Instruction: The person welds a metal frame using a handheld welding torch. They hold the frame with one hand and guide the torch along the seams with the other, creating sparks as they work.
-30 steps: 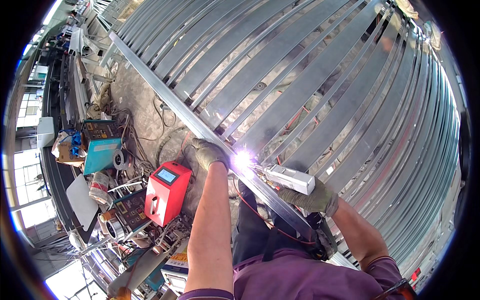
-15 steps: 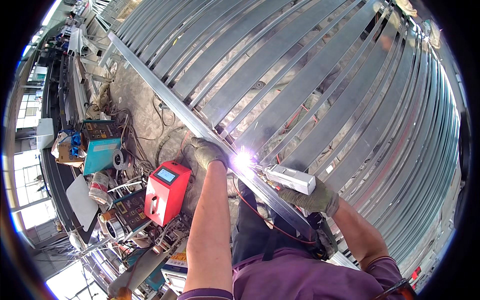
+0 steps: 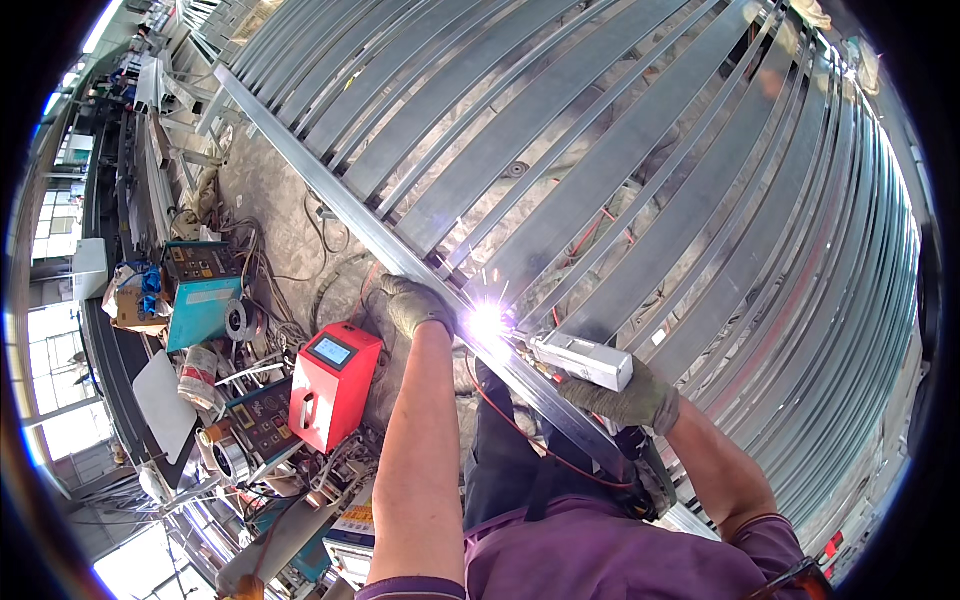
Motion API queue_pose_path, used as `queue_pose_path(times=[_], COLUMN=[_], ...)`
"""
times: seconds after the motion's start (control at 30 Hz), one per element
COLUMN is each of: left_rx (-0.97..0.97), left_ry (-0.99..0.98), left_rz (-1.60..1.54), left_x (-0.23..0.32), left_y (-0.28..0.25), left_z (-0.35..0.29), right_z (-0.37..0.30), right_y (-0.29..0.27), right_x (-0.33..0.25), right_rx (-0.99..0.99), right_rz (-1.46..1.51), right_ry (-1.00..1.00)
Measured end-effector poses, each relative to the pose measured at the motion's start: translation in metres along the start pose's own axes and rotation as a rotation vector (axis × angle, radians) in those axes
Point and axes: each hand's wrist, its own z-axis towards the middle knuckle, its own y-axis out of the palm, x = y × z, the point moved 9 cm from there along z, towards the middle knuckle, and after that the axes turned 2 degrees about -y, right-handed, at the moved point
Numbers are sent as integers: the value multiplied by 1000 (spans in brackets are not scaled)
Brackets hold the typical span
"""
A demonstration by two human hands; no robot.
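In my right hand (image 3: pixel 640 400), which wears a grey-green work glove, is a boxy silver-white welding gun (image 3: pixel 585 362). My fingers wrap round its grip from below and are partly hidden by its body. The gun's tip points left at a metal rail (image 3: pixel 350 225), where a bright white-violet weld glare (image 3: pixel 488 322) with flying sparks hides the joint. On the near side of that rail, just left of the glare, my gloved left hand (image 3: pixel 415 306) closes against its edge; the fingertips are partly hidden. Long flat grey metal bars (image 3: pixel 600 165) run away from the rail.
A red machine with a small screen (image 3: pixel 335 385) stands on the floor left of my left forearm. Farther left are teal machines (image 3: pixel 203 305), wire spools (image 3: pixel 238 318) and tangled cables (image 3: pixel 265 265). A thin red-brown hose (image 3: pixel 540 447) loops below the rail in front of my legs.
The weld glare has grown slightly and more sparks fly upward from it. The welding gun has shifted very slightly right; my left hand keeps its place.
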Motion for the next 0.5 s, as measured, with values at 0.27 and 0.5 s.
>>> queue_pose_path(times=[0.27,0.5], left_rx=[-63,-114], left_ry=[11,10], left_rz=[-78,-107], left_x=[-7,-24], left_y=[2,2], left_z=[19,46], right_z=[-3,-8], right_y=[0,-2], right_x=[-6,-12], right_rx=[23,45], right_rz=[-25,-55], right_ry=[-45,-34])
